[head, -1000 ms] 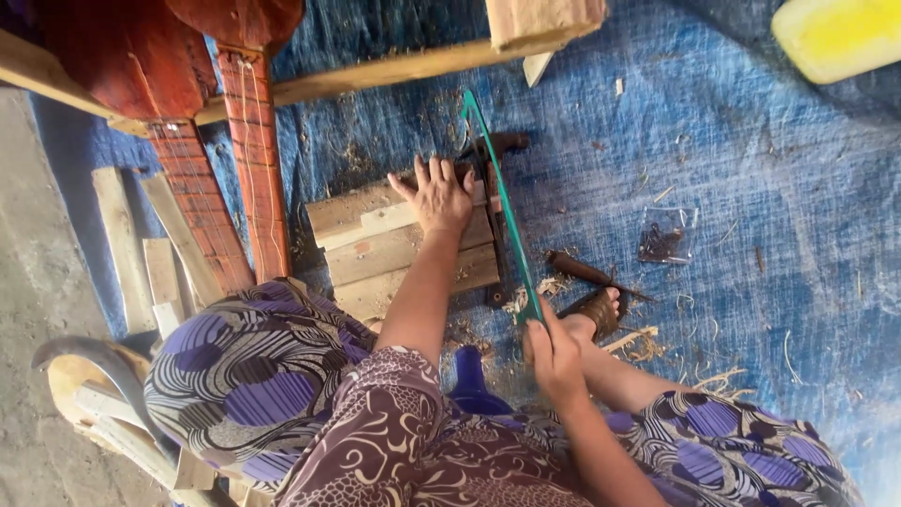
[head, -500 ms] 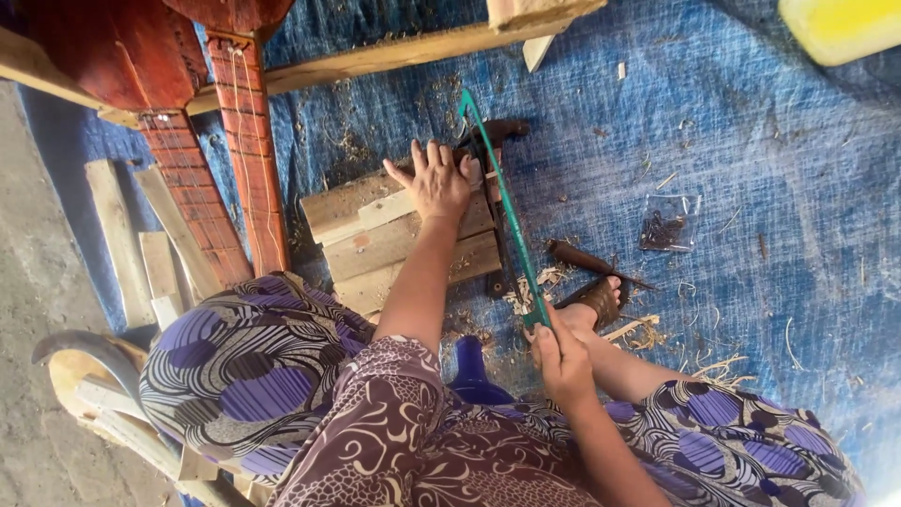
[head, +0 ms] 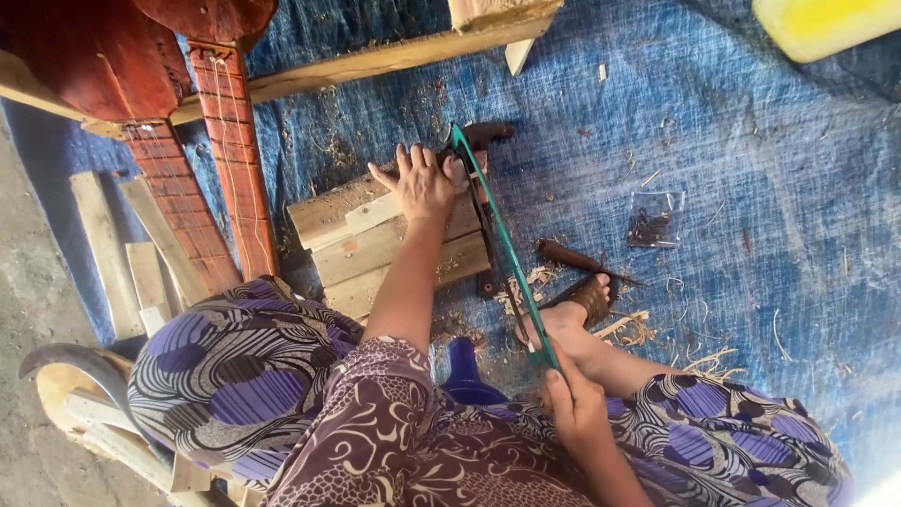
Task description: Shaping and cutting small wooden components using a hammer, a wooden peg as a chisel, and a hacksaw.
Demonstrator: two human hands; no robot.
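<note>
**Inspector:** Your tool is a slim hand saw with a green metal frame [head: 497, 239], long and narrow, with a thin blade running just under the frame bar. Its far end shows a short bend near the stack's top edge. Your right hand [head: 574, 406] is curled shut around the near end, so the handle itself is hidden.

**Operator:** And the way it lies?

**Inspector:** Its long axis runs on a diagonal from your right hand, low in the view, up and to the left toward a dark wooden piece [head: 488, 133] at the far end. The near end points back at you, the far end away from you. It lies along the right edge of a stack of pale, rough wooden boards [head: 375, 246], which rests on the blue woven tarpaulin [head: 751, 178].

**Operator:** My other hand?

**Inspector:** Your left hand [head: 422, 183] lies flat on top of the stack, fingers spread and pressing down, just beside the frame's far end. I cannot tell whether it touches the frame.

**Operator:** Anything else noted?

**Inspector:** Your bare foot [head: 577, 314] sits on the tarpaulin just right of the blade, among pale shavings. A brown-handled tool [head: 568, 255] lies near it. A small clear plastic bag with dark contents [head: 654, 218] lies well apart to the right. Two reddish fretted instrument necks [head: 230, 150] stand left of the stack.
</note>
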